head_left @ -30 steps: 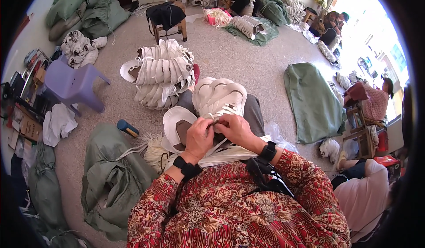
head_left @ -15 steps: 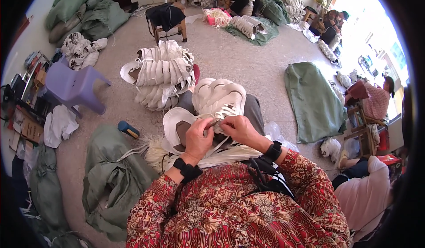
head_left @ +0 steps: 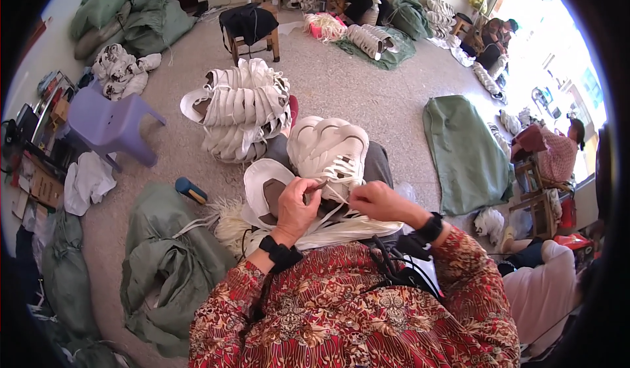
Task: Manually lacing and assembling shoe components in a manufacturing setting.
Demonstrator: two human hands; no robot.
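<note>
On my lap rests a nest of white shoe uppers [head_left: 323,143], the nearest one partly laced with white crossing lace [head_left: 346,170]. My left hand [head_left: 298,205] is closed in a pinch at that upper's opening, gripping its edge near the eyelets. To the right of it, my right hand [head_left: 386,204] is closed on a shoelace stretching from the shoe; its fingertips are partly hidden. Another pale upper [head_left: 257,177] with a brown inside lies against my left hand. Below both hands, a bundle of loose white laces [head_left: 338,234] lies across my lap.
Stacked white uppers [head_left: 246,108] stand on the floor ahead. A purple stool [head_left: 115,122] and a green sack [head_left: 164,256] are to my left, with a blue bottle [head_left: 190,191] nearby. At right lies a flat green sack [head_left: 462,154]. Several people sit around the room.
My right hand has moved right, away from the shoe, drawing lace with it. My left hand stays at the shoe opening with little movement.
</note>
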